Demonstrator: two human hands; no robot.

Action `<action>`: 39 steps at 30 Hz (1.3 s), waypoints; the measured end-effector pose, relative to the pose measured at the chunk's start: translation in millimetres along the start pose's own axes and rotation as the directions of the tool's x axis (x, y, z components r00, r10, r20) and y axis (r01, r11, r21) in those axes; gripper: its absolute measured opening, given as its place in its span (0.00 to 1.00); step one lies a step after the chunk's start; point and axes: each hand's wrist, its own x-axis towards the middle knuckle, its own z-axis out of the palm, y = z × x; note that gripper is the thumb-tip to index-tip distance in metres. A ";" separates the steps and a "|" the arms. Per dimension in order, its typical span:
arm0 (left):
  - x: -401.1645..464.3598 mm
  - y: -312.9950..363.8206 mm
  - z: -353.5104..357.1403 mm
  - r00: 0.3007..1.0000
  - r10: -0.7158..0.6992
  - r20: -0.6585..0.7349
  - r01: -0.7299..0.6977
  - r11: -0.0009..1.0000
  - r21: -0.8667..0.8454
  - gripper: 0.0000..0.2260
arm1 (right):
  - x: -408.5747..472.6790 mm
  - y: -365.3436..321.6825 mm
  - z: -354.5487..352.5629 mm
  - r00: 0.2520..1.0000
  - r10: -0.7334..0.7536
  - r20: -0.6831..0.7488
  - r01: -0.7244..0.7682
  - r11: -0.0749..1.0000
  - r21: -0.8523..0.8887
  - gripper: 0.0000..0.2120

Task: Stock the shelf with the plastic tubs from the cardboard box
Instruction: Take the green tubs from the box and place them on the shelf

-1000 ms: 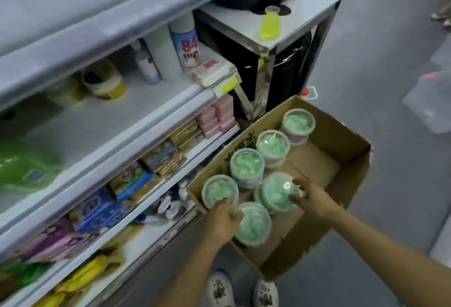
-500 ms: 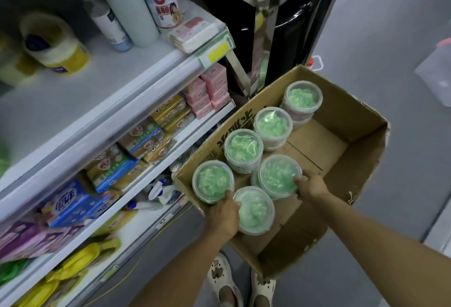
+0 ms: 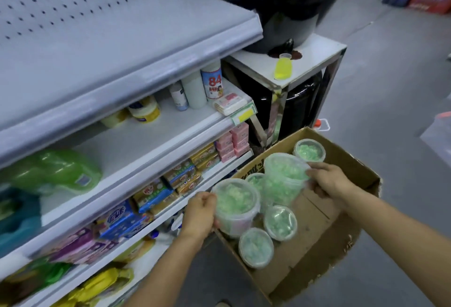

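An open cardboard box (image 3: pixel 346 211) stands on the floor beside the shelf unit. My left hand (image 3: pixel 199 214) grips a clear plastic tub of green contents (image 3: pixel 235 206), raised above the box's near-left corner. My right hand (image 3: pixel 328 179) grips a second tub (image 3: pixel 284 179), lifted higher over the box. Several more lidded tubs remain inside: one at the far end (image 3: pixel 309 151), one in the middle (image 3: pixel 280 222), one nearest me (image 3: pixel 256 247). Another tub (image 3: pixel 253 179) shows partly behind the lifted ones.
The white shelf unit (image 3: pixel 136 67) fills the left, its top shelf bare. The shelf below holds bottles and a jar (image 3: pixel 145 110) and a green bag (image 3: pixel 53 172). Lower shelves carry soap boxes (image 3: pixel 231 140). A metal stand (image 3: pixel 285 79) with a yellow bottle (image 3: pixel 283 68) stands behind the box.
Both hands have lifted a tub each up out of the box. The view has tilted upward, showing the upper shelves.
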 end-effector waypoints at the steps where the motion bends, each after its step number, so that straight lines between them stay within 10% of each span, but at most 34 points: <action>1: -5.9 11.9 -11.3 0.999 0.025 -0.029 -0.026 0.999 -0.045 0.08 | -8.0 -17.6 -0.6 0.999 -0.032 0.022 0.032 0.999 0.003 0.13; 13: -88.5 139.1 -138.8 0.926 0.242 -0.289 -0.319 0.911 -0.262 0.09 | -113.8 -201.9 34.6 0.849 -0.495 0.183 0.457 0.863 0.215 0.16; 35: -73.6 219.8 -417.0 0.667 0.287 -0.687 -0.541 0.821 -0.182 0.08 | -141.9 -363.3 299.1 0.687 -0.574 0.445 0.532 0.815 0.228 0.16; 37: -66.4 216.4 -434.9 0.669 0.270 -0.692 -0.529 0.827 -0.189 0.08 | -140.5 -366.4 309.0 0.587 -0.610 0.532 0.678 0.730 0.089 0.21; 39: -61.2 213.3 -451.0 0.672 0.249 -0.697 -0.517 0.832 -0.201 0.08 | -135.3 -371.5 311.9 0.491 -0.697 0.523 0.871 0.414 -0.266 0.23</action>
